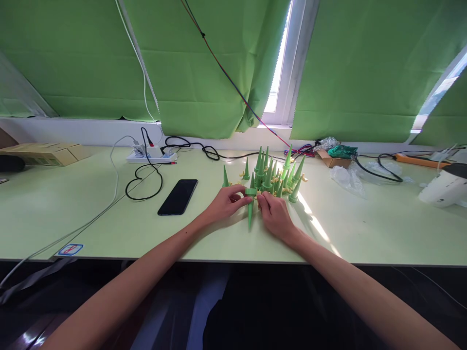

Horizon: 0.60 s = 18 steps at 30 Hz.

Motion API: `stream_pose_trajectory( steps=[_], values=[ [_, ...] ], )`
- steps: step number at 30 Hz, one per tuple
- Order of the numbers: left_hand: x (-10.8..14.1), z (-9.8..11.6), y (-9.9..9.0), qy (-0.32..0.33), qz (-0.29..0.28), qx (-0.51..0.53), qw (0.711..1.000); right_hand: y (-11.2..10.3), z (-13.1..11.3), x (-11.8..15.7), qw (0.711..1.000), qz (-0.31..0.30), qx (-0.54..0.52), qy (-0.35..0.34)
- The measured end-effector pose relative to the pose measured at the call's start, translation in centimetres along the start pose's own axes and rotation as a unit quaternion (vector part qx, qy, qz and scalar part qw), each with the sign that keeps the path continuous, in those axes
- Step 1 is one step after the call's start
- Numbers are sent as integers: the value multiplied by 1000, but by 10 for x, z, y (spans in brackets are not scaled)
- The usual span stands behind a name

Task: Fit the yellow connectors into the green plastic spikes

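A green plastic spike points down toward me, its wide ringed end held between the thumb and fingers of my left hand. Close beside it, my right hand is closed in a pinch at a small yellowish part by the spike's wide end; most of that part is hidden by the fingers. Just beyond both hands, several green spikes stand upright in a cluster, with small yellow valve pieces among them. One more spike stands apart, left of the cluster.
A black phone lies left of my hands. Behind it are a white power strip and cables. A cardboard box lies at far left. To the right are a small open box, plastic bags and a white device.
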State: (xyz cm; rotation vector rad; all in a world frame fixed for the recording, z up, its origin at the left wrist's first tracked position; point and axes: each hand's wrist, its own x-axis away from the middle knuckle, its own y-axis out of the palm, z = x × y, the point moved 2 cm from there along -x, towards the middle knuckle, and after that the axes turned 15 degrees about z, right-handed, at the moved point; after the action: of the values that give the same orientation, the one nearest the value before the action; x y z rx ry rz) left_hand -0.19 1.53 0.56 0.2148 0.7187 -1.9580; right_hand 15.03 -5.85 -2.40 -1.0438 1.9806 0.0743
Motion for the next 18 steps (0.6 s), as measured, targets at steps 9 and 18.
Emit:
stream_pose_trajectory(
  steps=[9,18],
  values=[
    [0,1,2,-43,-33,63,997,1,0,-1,1000,1,6,7],
    [-5,-14,6,-95,-88,139,982,2,-5,0,1000,4,9,11]
  ],
)
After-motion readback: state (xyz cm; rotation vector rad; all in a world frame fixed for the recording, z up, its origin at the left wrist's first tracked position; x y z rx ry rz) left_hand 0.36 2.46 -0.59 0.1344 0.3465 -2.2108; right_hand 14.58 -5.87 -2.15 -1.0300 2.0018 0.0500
